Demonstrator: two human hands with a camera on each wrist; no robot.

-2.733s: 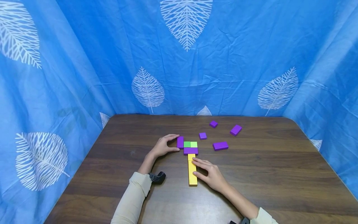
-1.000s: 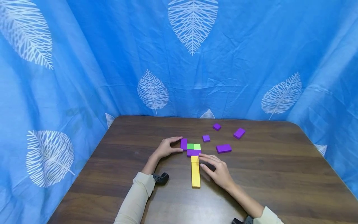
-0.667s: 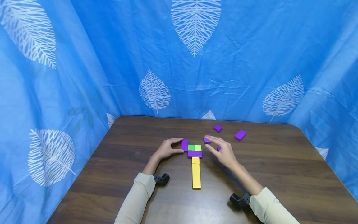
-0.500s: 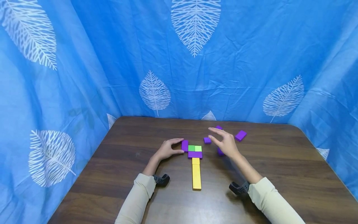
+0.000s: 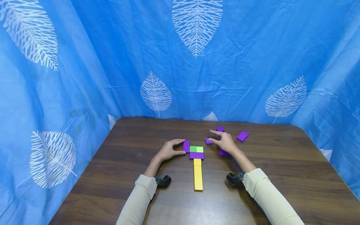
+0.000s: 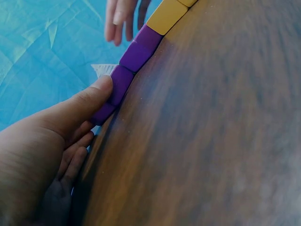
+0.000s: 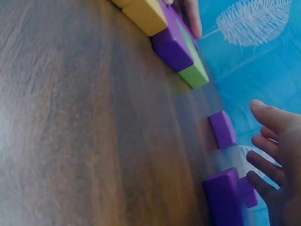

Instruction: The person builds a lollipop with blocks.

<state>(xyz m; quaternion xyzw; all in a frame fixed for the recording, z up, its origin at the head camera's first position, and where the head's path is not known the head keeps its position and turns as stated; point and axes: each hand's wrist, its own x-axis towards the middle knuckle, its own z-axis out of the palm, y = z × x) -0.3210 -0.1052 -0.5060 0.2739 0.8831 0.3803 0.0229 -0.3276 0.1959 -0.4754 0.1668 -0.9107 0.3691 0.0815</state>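
My left hand [image 5: 167, 150] holds an upright purple block [image 5: 186, 147] by its ends, thumb and fingers on either side; the left wrist view shows the thumb [image 6: 96, 89] against it. Right of that block sit a green block [image 5: 193, 149] and a light green block [image 5: 199, 149], above a crosswise purple block [image 5: 196, 155]. Below runs a yellow column, a short block [image 5: 197, 162] over a long one [image 5: 198, 178]. My right hand [image 5: 227, 143] hovers beside a small purple block [image 5: 208, 142]. In the right wrist view its fingers are spread, apart from that block [image 7: 223, 129].
Another small purple block [image 5: 220, 128] lies behind my right hand, and a longer purple one [image 5: 242, 136] lies to its right. Under the hand a further purple block [image 5: 224, 153] is partly covered. A blue leaf-patterned curtain [image 5: 225, 62] surrounds the wooden table [image 5: 118, 181].
My right hand has left the yellow column and moved forward and right to the loose purple blocks. My left hand has stayed at its purple block. The head view has shifted slightly.
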